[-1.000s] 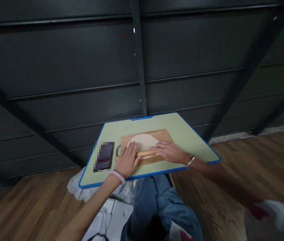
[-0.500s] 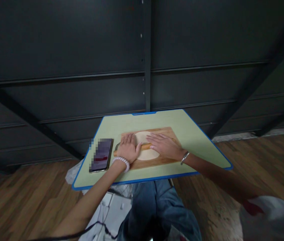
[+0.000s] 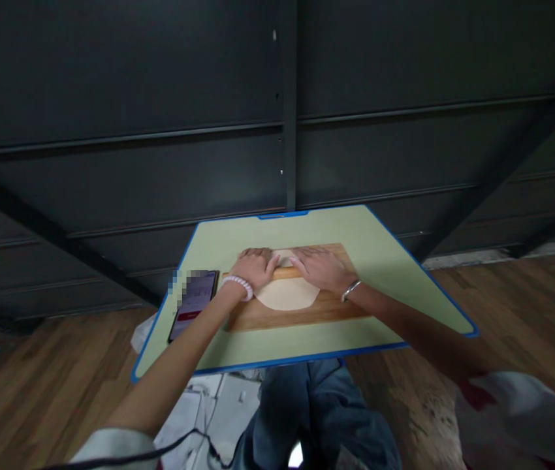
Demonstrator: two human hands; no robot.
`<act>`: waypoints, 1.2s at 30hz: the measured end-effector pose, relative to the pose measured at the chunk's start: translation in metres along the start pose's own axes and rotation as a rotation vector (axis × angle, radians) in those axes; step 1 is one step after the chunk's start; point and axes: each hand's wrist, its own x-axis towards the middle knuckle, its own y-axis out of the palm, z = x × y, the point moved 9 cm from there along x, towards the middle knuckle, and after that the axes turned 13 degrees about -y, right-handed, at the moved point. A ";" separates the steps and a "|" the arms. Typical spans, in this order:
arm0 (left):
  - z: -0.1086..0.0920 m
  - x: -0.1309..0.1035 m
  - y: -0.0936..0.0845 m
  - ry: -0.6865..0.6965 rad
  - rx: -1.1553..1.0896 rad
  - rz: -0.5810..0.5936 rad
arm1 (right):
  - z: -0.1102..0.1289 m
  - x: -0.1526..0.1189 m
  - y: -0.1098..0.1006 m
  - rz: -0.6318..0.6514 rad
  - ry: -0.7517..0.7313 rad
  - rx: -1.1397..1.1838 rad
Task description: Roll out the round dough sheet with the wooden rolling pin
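Note:
A flat, pale round sheet of dough lies on a wooden cutting board. Across its far half runs a wooden rolling pin, mostly covered by my hands. My left hand presses palm-down over the pin's left part, its fingers stretched forward and its thumb pointing inward. On the right part rests my right hand, likewise flat with fingers extended. Both thumbs lie near each other above the middle of the pin. The pin's right end is hidden.
The board sits on a small light-green table with a blue rim. A phone lies at the left, partly behind my left forearm. Dark panels stand beyond the table. A black cable hangs at the lower left.
Both hands and the rolling pin have moved away from me toward the dough's far side. More of the near dough shows. The view has also shifted slightly.

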 end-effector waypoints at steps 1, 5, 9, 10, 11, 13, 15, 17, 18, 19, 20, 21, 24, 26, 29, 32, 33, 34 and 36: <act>0.000 0.002 0.001 0.008 0.002 -0.003 | -0.002 0.001 0.001 0.005 0.013 0.002; 0.002 0.015 0.005 -0.008 -0.001 0.020 | -0.008 0.007 0.003 0.026 0.039 0.005; 0.009 0.032 0.008 -0.092 0.005 0.058 | -0.018 0.017 0.006 0.074 0.111 0.000; 0.011 0.036 0.007 -0.109 0.004 0.064 | -0.022 0.019 0.007 0.089 0.142 -0.002; 0.012 0.039 0.007 -0.123 0.003 0.068 | -0.026 0.021 0.008 0.108 0.177 -0.001; 0.014 0.046 0.007 -0.145 0.002 0.074 | -0.036 0.024 0.012 0.151 0.263 0.010; 0.016 0.052 0.007 -0.171 0.001 0.081 | -0.044 0.026 0.016 0.180 0.333 0.020; 0.019 0.057 0.007 -0.199 -0.001 0.086 | -0.050 0.030 0.019 0.184 0.373 0.022; 0.021 0.060 0.006 -0.213 -0.003 0.087 | -0.053 0.032 0.020 0.182 0.387 0.020; 0.022 0.061 0.006 -0.226 -0.005 0.088 | -0.056 0.035 0.022 0.182 0.398 0.019; 0.023 0.062 0.006 -0.236 -0.007 0.087 | -0.059 0.037 0.024 0.183 0.411 0.019; 0.023 0.063 0.005 -0.245 -0.009 0.085 | -0.063 0.039 0.025 0.184 0.422 0.020; 0.023 0.063 0.005 -0.254 -0.014 0.084 | -0.072 0.046 0.029 0.186 0.441 0.030; 0.023 0.061 0.007 -0.253 -0.015 0.087 | -0.075 0.048 0.031 0.185 0.437 0.040; 0.024 0.058 0.012 -0.248 -0.021 0.103 | -0.074 0.048 0.031 0.186 0.418 0.050; 0.023 0.056 0.018 -0.228 -0.031 0.138 | -0.071 0.045 0.030 0.191 0.403 0.046; 0.022 0.055 0.019 -0.217 -0.034 0.146 | -0.070 0.044 0.030 0.192 0.397 0.043; 0.020 0.053 0.019 -0.207 -0.036 0.149 | -0.068 0.043 0.029 0.192 0.388 0.040; 0.016 0.048 0.017 -0.190 -0.039 0.148 | -0.065 0.041 0.028 0.194 0.362 0.040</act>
